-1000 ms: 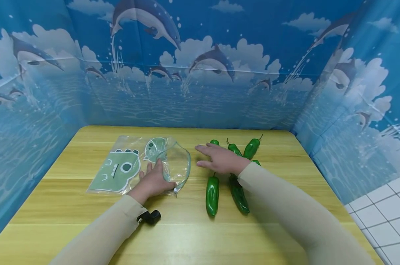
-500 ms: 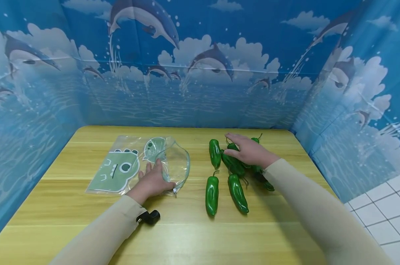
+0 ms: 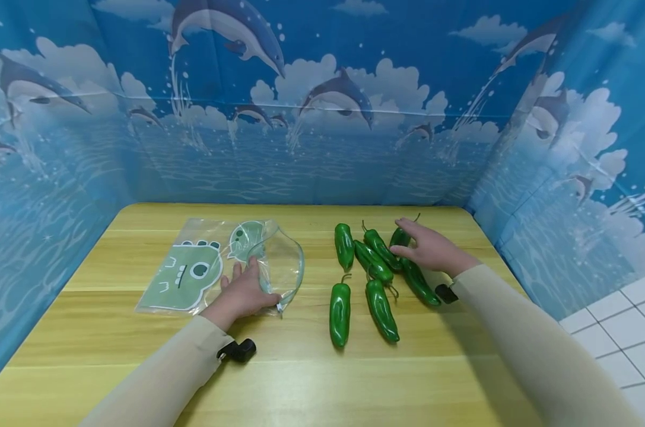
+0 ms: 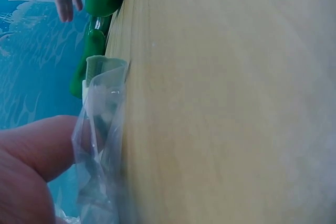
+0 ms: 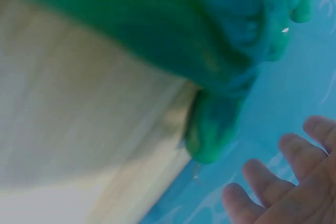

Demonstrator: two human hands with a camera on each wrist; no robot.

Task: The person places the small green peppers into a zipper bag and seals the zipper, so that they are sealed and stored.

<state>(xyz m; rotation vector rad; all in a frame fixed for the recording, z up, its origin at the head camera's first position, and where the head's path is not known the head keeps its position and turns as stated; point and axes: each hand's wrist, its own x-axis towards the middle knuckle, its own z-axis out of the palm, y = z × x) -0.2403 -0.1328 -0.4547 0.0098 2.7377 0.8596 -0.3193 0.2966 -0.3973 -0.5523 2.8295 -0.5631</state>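
A clear zip bag (image 3: 286,261) printed with green cartoon creatures lies flat at the left of the table. My left hand (image 3: 241,296) rests on it at its raised, gaping mouth, fingers spread. In the left wrist view, the thumb (image 4: 47,142) lies against the plastic beside the green zip edge (image 4: 106,66). Several green peppers are grouped at the right. My right hand (image 3: 431,249) hovers over the rightmost ones, fingers extended, partly covering a far pepper (image 3: 400,237) and a long pepper (image 3: 419,286). In the right wrist view, its fingertips (image 5: 257,174) stand apart from the peppers (image 5: 212,129).
Nearer the front lie two peppers side by side, a straight one (image 3: 340,314) and a slanted one (image 3: 382,311). The wooden table (image 3: 301,385) is bordered by a blue dolphin-print curtain (image 3: 311,172). White floor tiles (image 3: 621,332) show beyond the right side.
My right hand has moved rightward across the peppers, uncovering those at the left and middle of the group. The left hand keeps its place on the bag.
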